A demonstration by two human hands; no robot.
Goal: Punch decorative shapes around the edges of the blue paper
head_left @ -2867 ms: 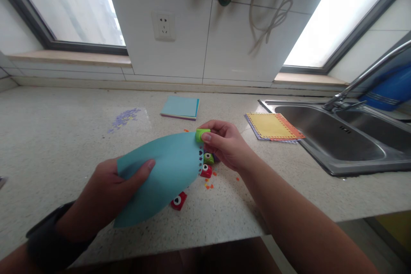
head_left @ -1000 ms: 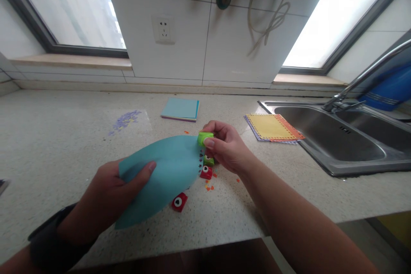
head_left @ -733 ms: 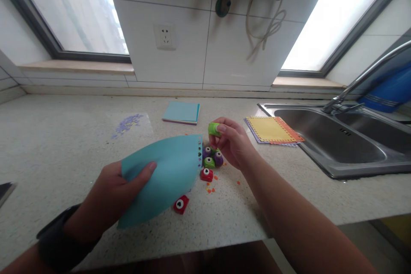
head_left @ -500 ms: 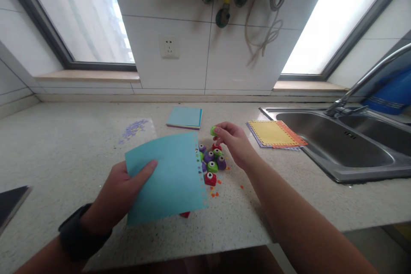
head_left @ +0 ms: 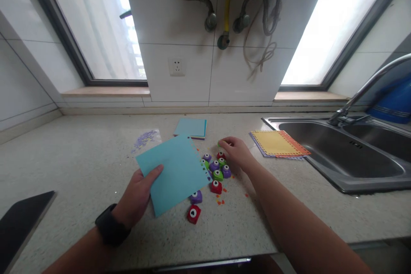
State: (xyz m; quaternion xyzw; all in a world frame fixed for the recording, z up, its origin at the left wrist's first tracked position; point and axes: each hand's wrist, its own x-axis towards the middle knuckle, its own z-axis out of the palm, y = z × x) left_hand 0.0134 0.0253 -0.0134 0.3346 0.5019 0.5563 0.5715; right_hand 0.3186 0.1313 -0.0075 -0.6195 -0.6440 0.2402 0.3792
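Note:
My left hand (head_left: 138, 195) grips a light blue sheet of paper (head_left: 173, 175) by its left side, thumb on top. Small punched holes run along the sheet's right edge. At the back of a cluster of craft punches, my right hand (head_left: 237, 152) has its fingers closed on a green craft punch (head_left: 219, 143), mostly hidden by them. Beside the sheet's edge lie purple, green and red punches, among them a green punch (head_left: 218, 175) and a red punch (head_left: 216, 187). Nearer me are a purple punch (head_left: 196, 197), partly under the sheet, and another red punch (head_left: 194, 214).
Behind the sheet lies a stack of blue paper (head_left: 191, 127). Purple paper bits (head_left: 146, 140) are heaped at left; orange bits (head_left: 221, 201) lie near the punches. Yellow and orange punched sheets (head_left: 268, 143) rest beside the sink (head_left: 340, 184). A dark flat object (head_left: 25, 218) is at far left.
The blue sheet has turned and tilted, uncovering the purple and red punches nearest me. My right hand has come slightly lower with the green punch. The camera view has shifted upward.

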